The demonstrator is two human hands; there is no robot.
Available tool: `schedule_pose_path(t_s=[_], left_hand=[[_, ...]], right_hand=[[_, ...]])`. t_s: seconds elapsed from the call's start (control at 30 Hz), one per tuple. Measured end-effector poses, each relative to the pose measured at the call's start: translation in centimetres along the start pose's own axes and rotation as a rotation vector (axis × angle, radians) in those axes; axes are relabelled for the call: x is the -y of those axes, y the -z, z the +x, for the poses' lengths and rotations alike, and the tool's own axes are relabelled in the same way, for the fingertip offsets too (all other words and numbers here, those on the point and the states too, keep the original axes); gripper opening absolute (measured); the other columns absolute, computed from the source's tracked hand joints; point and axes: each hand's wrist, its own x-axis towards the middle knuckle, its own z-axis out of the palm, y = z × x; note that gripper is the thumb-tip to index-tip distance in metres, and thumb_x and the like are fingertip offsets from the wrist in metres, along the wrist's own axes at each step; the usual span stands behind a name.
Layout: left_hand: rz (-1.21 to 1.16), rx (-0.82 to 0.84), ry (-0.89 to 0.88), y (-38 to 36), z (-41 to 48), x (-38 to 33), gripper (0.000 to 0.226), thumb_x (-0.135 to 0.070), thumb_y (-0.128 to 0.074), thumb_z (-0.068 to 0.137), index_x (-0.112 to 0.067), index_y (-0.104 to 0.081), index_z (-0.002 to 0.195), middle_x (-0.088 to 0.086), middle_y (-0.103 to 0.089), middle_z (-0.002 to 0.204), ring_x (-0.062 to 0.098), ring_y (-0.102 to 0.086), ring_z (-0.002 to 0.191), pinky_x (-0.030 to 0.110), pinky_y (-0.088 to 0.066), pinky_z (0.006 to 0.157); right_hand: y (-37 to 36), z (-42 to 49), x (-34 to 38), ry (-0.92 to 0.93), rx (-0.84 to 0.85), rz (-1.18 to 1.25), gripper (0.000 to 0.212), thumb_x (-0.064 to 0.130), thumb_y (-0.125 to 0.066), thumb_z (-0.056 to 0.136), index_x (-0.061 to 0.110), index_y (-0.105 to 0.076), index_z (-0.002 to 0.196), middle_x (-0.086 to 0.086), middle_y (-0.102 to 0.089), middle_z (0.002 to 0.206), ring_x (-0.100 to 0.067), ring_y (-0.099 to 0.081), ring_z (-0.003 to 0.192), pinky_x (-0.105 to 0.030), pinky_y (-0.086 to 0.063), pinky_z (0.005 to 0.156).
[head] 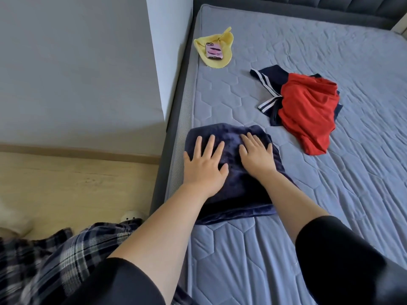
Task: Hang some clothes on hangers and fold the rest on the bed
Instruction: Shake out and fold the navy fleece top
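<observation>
Navy folded towel (237,194), one, pressed by left hand (203,166) and right hand (256,157), fingers (211,143) spread flat.

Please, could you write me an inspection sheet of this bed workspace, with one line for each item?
Surface: quilted grey-blue mattress.
Job's things: folded navy cloth near the bed's left edge; crumpled red garment lying on a navy striped garment, both unfolded; no hangers seen.
Clutter: phone lying on a yellow cloth near the far left corner.
Hands: left hand and right hand both flat, pressing the navy cloth.
Cables: nothing seen.
Surroundings: grey wall, wooden floor, dark headboard.
</observation>
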Motion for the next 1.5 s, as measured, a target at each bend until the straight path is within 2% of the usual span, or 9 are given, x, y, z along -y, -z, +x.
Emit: schedule_pose_path(t_s=[0.17,0.37,0.5,0.63,0.83,0.93,1.07,1.2,1.5], left_hand=[[-0.030,-0.180,0.014,1.3,1.9,-2.7,0.052,-0.033,-0.033,0.099,-0.023,-0.028,0.149,0.002,-0.020,0.158,0.028,-0.005,0.147,0.060,-0.005,0.113],[0.122,-0.132,-0.105,-0.2,1.9,-3.4,0.060,-0.046,-0.027,0.099,-0.026,-0.013,0.153,-0.005,-0.002,0.161,0.031,0.009,0.146,0.059,0.003,0.113],[0.124,-0.141,-0.106,-0.6,1.8,-3.2,0.061,-0.047,-0.030,0.097,-0.027,-0.016,0.153,-0.006,-0.003,0.161,0.031,0.009,0.147,0.061,0.004,0.112],[0.109,-0.138,-0.104,-0.9,1.5,-3.5,0.065,-0.060,-0.025,0.094,-0.032,-0.016,0.152,-0.005,-0.003,0.161,0.031,0.008,0.146,0.063,0.003,0.110],[0.170,-0.077,-0.138,-1.4,2.0,-3.4,0.075,-0.077,-0.009,0.081,-0.045,-0.004,0.149,-0.005,0.004,0.161,0.035,0.013,0.145,0.074,0.000,0.102],[0.215,-0.034,-0.129,-1.6,2.4,-3.4,0.075,-0.076,-0.008,0.081,-0.045,-0.003,0.149,-0.004,0.007,0.161,0.036,0.015,0.144,0.074,0.000,0.101],[0.270,0.022,-0.142,-1.6,2.9,-3.5,0.073,-0.075,-0.010,0.084,-0.044,0.000,0.149,-0.003,0.010,0.161,0.036,0.018,0.143,0.075,0.002,0.101],[0.304,0.078,-0.149,-1.1,3.1,-3.5,0.069,-0.074,-0.014,0.087,-0.045,-0.001,0.149,-0.003,0.011,0.161,0.036,0.019,0.143,0.075,0.003,0.101],[0.007,0.153,0.030,2.9,1.3,-3.2,0.050,-0.055,-0.017,0.099,-0.049,-0.007,0.147,-0.008,0.015,0.160,0.032,0.021,0.144,0.066,0.007,0.109]], right_hand=[[-2.1,0.6,-1.0,-0.058,-0.073,0.054,0.052,0.030,-0.029,0.099,0.021,-0.029,0.150,0.000,-0.021,0.159,-0.016,-0.013,0.147,-0.050,-0.002,0.116],[-2.3,-0.5,-1.5,-0.086,-0.168,0.138,0.050,0.020,-0.032,0.098,0.019,-0.034,0.148,-0.005,-0.016,0.160,-0.016,-0.008,0.148,-0.046,0.000,0.117],[-2.4,-1.2,-2.2,-0.389,-0.274,0.251,0.054,0.029,-0.036,0.096,0.019,-0.028,0.149,-0.009,-0.017,0.159,-0.023,-0.014,0.146,-0.051,-0.008,0.115],[-1.8,-0.9,-4.2,-0.681,-0.075,0.573,0.075,0.057,-0.049,0.086,0.013,-0.030,0.143,-0.015,-0.040,0.145,-0.035,-0.039,0.132,-0.043,-0.032,0.104],[-0.7,-0.7,-6.5,-0.757,0.209,0.779,0.092,0.075,-0.062,0.067,0.010,-0.053,0.131,-0.010,-0.061,0.125,-0.025,-0.056,0.099,-0.030,-0.037,0.083],[-0.5,0.0,-6.9,-0.763,0.302,0.781,0.096,0.080,-0.062,0.060,0.014,-0.056,0.129,-0.006,-0.059,0.123,-0.024,-0.053,0.100,-0.032,-0.035,0.083],[-0.2,0.0,-7.7,-0.800,0.459,0.888,0.085,0.082,-0.070,0.044,0.020,-0.064,0.103,0.001,-0.063,0.111,-0.020,-0.058,0.105,-0.029,-0.041,0.092],[-0.4,-1.0,-8.2,-0.772,0.521,1.012,0.096,0.070,-0.081,0.035,0.014,-0.067,0.113,-0.008,-0.071,0.109,-0.022,-0.063,0.107,-0.036,-0.044,0.103],[3.5,-4.6,-1.6,-0.679,0.015,1.044,0.038,0.033,-0.070,0.063,0.008,-0.064,0.092,-0.006,-0.068,0.085,-0.020,-0.065,0.077,-0.030,-0.053,0.069]])
